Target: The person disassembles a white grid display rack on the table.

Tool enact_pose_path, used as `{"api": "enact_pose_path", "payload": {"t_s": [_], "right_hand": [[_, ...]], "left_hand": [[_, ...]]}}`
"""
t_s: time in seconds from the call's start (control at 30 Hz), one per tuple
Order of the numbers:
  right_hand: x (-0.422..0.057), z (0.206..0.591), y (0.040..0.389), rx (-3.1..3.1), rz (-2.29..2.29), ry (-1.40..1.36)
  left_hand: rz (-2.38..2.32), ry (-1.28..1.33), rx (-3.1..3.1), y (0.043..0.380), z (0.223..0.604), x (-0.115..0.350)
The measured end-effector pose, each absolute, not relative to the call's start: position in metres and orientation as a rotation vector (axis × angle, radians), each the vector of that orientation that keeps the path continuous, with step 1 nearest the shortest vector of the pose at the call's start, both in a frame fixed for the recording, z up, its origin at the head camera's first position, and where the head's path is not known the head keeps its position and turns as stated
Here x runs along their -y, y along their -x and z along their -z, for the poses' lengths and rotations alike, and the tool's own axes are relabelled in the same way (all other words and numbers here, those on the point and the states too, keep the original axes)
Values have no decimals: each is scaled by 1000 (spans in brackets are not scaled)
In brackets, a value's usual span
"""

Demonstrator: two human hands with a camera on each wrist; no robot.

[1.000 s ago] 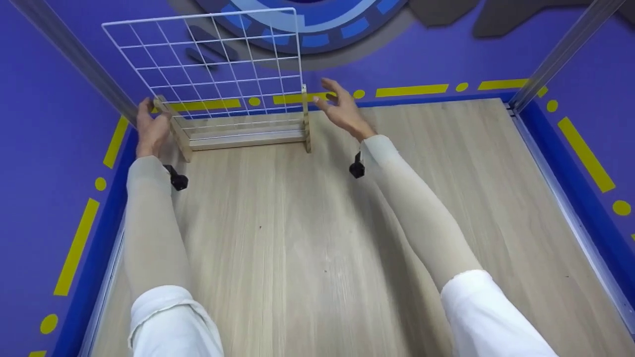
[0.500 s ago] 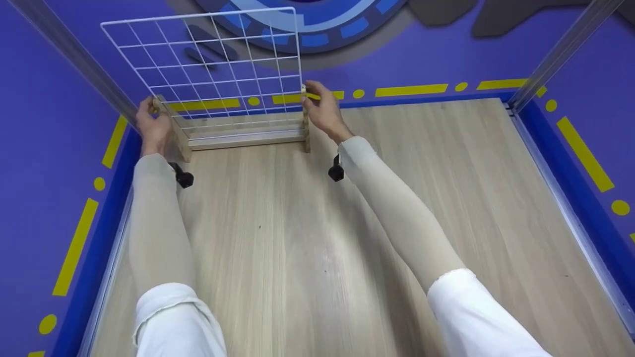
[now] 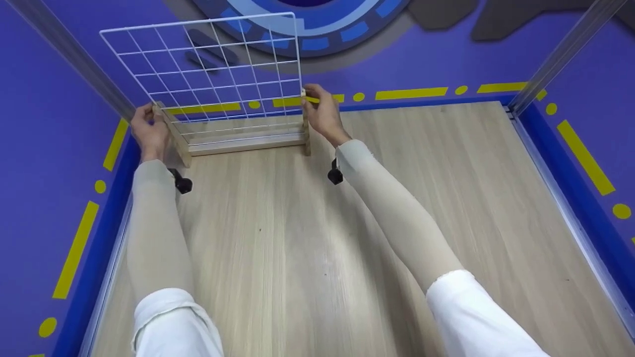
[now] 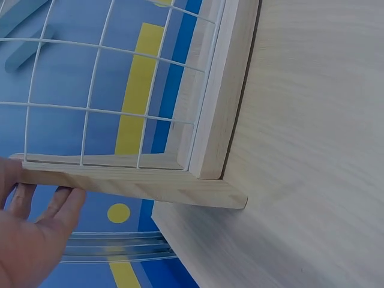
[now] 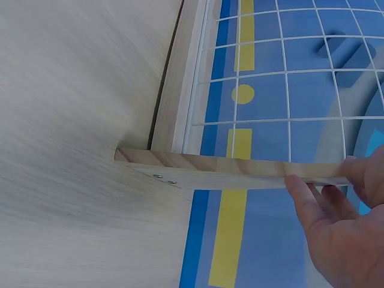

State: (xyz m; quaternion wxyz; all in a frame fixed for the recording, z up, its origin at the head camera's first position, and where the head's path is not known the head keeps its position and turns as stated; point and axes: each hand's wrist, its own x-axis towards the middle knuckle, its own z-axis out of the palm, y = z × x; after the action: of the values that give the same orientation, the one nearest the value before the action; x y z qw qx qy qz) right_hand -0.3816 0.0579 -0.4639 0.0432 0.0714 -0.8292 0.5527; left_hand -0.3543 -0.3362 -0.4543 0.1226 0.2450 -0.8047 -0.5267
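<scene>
A white wire grid panel [image 3: 223, 64] stands upright, leaning back slightly, in a wooden stand near the back left. The stand has two side boards and a low crossbar [image 3: 248, 145]. My left hand [image 3: 151, 131] pinches the upper end of the left side board [image 4: 150, 183]. On the other side, my right hand [image 3: 325, 114] grips the upper end of the right side board [image 5: 222, 168], with the thumb at its edge and fingers along its outer face. Two screw heads [image 5: 165, 179] show low on that outer face. Both boards' lower ends rest on the wood-grain surface.
The wood-grain surface [image 3: 278, 248] stretches in front and to the right of the stand. Purple-blue walls with yellow marks [image 3: 412, 93] enclose it. A metal corner post [image 3: 84, 59] rises close to the left hand. Metal rails [image 3: 570, 213] edge the sides.
My right hand has moved left from beside the stand and taken hold of the right side board. The left hand has shifted slightly on its board. The stand stays in place.
</scene>
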Motion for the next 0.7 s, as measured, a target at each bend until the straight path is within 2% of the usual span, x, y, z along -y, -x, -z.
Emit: {"api": "enact_pose_path", "payload": {"t_s": [0.7], "right_hand": [[-58,462,380,2551,-1681,-221]], "left_hand": [[1370,-636,2382,330,461,340]]}}
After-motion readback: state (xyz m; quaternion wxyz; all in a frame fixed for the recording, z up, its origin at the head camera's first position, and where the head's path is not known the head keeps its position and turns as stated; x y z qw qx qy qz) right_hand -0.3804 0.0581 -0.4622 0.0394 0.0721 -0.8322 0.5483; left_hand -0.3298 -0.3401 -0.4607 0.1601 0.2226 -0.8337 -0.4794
